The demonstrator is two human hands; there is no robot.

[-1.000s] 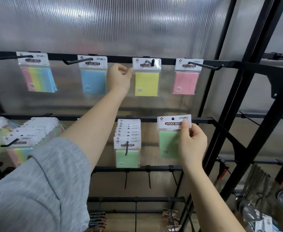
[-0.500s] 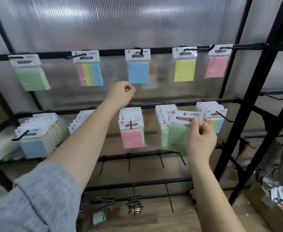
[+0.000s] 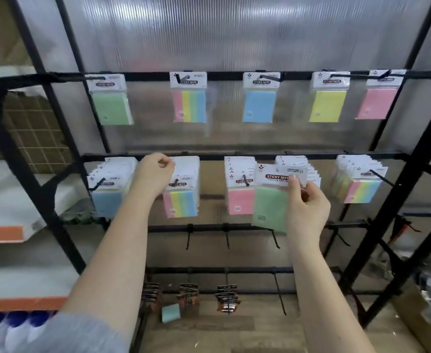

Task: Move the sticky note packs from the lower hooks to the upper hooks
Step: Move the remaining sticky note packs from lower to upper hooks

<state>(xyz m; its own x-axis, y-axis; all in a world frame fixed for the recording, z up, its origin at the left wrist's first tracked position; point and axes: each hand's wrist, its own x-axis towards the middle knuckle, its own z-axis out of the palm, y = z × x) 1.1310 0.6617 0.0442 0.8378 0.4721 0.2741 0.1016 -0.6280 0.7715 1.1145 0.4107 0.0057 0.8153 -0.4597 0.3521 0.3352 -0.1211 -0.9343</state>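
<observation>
between right hand (image 3: 307,210) fingers, a pinched green pack (image 3: 270,208) could slip; left hand (image 3: 154,175) curls at striped packs (image 3: 182,200), grip unclear.

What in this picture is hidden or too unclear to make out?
All from the head view:
- The stack behind the green pack: its colour is hidden by that pack and the right hand.
- The left hand: curled fingers face away, so what they pinch on the striped stack is unclear.
- Small print on the pack labels: blurred.
- The dark items on the bottom hooks: too small and dim to identify.
</observation>
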